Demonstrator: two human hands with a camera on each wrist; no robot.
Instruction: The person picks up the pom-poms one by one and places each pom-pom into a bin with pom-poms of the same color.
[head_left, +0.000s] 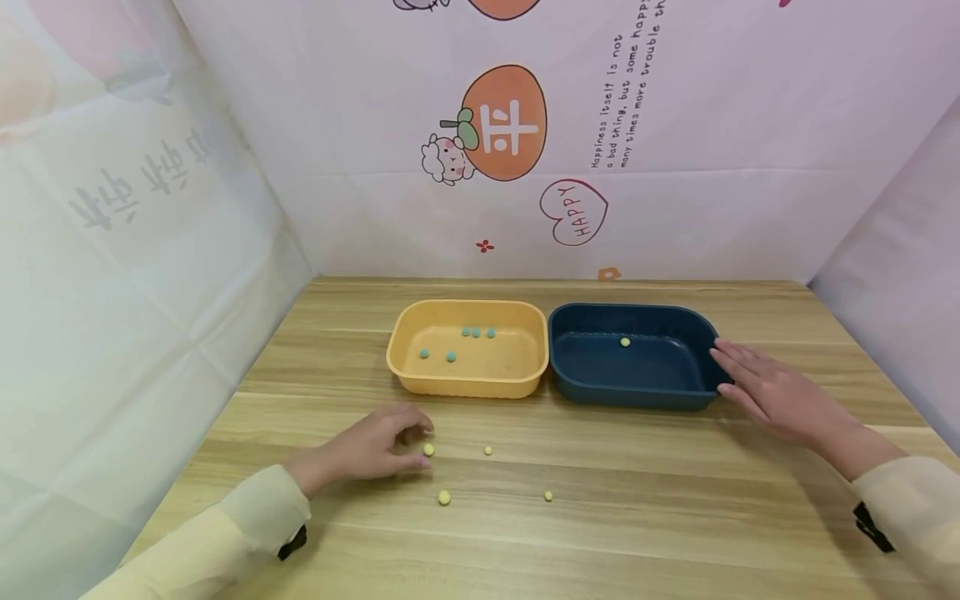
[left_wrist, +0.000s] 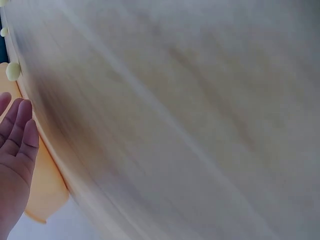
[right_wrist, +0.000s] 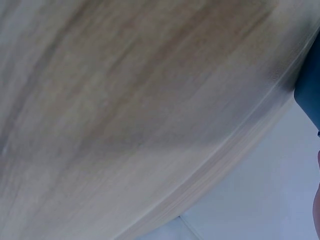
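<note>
My left hand (head_left: 375,446) is low over the wooden table, thumb and fingers spread apart around a small yellow ball (head_left: 429,450). In the left wrist view the fingers of that hand (left_wrist: 17,155) reach up near a pale yellow ball (left_wrist: 13,71). Further right on the wood lie three more yellow balls, one of them (head_left: 445,497) closest to the thumb. With straight fingers, my right hand (head_left: 780,396) rests against the right end of a dark blue tray (head_left: 637,396). One yellow ball (head_left: 626,342) sits inside that tray.
A yellow-orange tray (head_left: 468,387) stands left of the blue one, their ends side by side; several small blue-green balls (head_left: 451,357) lie in it. Printed white cloth (head_left: 375,208) hangs behind the table (head_left: 637,533) and along both sides.
</note>
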